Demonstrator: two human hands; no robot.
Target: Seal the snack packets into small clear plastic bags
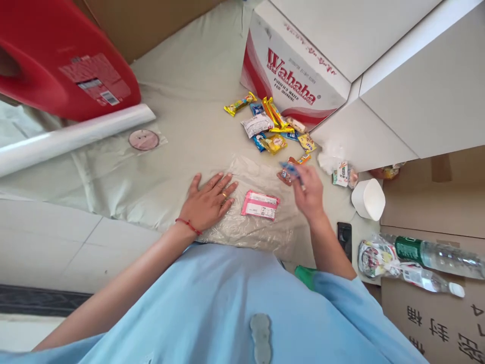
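Observation:
My left hand (208, 199) lies flat with fingers spread on a clear plastic bag (261, 230) spread on the pale cloth. A pink and white packet (260, 205) rests on the bag just right of that hand. My right hand (308, 189) is blurred and hovers over the bag's far right corner, its fingers closed on a small blue snack packet (290, 168). A reddish packet (284, 177) lies just under it. Beyond, a pile of small snack packets (271, 126), yellow, blue and white, lies on the cloth.
A Wahaha cardboard box (295, 81) stands behind the pile. A red plastic container (64, 65) and a white roll (76, 136) lie at left. A white cup (368, 198), a black object (344, 235), two water bottles (435, 258) and cardboard boxes (435, 323) are at right.

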